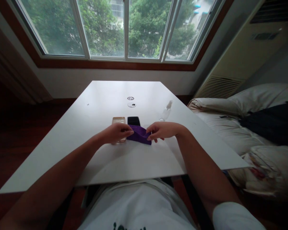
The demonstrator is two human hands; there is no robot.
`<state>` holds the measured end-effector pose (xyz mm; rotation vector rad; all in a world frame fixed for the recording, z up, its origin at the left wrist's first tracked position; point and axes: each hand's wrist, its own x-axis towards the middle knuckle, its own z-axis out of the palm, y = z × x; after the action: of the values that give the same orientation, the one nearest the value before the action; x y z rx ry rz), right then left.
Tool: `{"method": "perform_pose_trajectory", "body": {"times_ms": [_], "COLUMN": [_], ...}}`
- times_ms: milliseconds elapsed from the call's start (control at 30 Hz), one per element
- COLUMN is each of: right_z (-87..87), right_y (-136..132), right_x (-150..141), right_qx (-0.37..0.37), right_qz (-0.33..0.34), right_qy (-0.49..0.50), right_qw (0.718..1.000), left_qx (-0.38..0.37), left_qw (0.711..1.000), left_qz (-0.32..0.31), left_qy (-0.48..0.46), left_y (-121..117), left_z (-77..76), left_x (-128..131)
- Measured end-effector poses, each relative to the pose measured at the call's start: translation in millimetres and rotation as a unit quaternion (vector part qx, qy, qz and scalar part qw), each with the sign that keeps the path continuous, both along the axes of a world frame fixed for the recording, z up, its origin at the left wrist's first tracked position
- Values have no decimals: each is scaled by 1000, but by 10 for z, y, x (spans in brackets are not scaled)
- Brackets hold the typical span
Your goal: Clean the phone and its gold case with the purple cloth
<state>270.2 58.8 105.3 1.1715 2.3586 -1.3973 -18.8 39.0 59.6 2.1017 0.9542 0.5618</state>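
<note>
fingers [129, 130] of both my hands pinch the purple cloth [139, 134] between them; gold phone [118, 121] and black phone [133, 120] lie just beyond, bare white table [110, 159] all around.

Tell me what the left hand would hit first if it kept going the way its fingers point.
The left hand points right, at the purple cloth it already grips; past that, likely the right hand, though depth is unclear.

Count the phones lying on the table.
2. A light-coloured phone lies partly under the left hand; a black phone lies just right of it, behind the purple cloth. More could be hidden.
</note>
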Motion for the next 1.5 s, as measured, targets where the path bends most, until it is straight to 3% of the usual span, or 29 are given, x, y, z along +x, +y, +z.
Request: {"method": "perform_pose_trajectory", "body": {"times_ms": [133, 333, 533, 667, 800, 967, 1133, 1267, 1400, 1500], "right_z": [-81, -185, -190, -99, 1, 58, 82, 57, 4, 0], "right_y": [99, 172, 175, 103, -6, -99, -137, -138, -132, -143], "right_x": [-2, -52, -32, -13, -45, -113, -144, -177, -254, -313], "right_qx": [59, 94, 113, 58, 7, 7, 15, 30, 48, 54], "right_qz": [-89, -159, -179, -127, -70, -51, -90, -144, -203, -237], "right_qy": [6, -12, 80, 139, 197, 266, 301, 314, 369, 412], "right_qw": [994, 983, 974, 980, 978, 963, 949, 938, 906, 878], "left_qx": [138, 184, 55, -43, -80, -166, -136, -91, -63, -47], "left_qw": [985, 974, 987, 987, 983, 973, 984, 988, 991, 993], "left_qz": [99, 134, 123, 70, 55, -46, -49, -33, -36, 10], "left_qy": [-10, 4, -87, -141, -156, -156, -107, -119, -115, -108], "left_y": [80, 127, 133, 135, 80, -19, -29, -15, -42, -50], "left_z": [-136, -215, -238, -236, -162, -82, -86, -71, -44, -48], "left_x": [77, 97, 97, 86, 109, 131, 117, 105, 135, 173]}}
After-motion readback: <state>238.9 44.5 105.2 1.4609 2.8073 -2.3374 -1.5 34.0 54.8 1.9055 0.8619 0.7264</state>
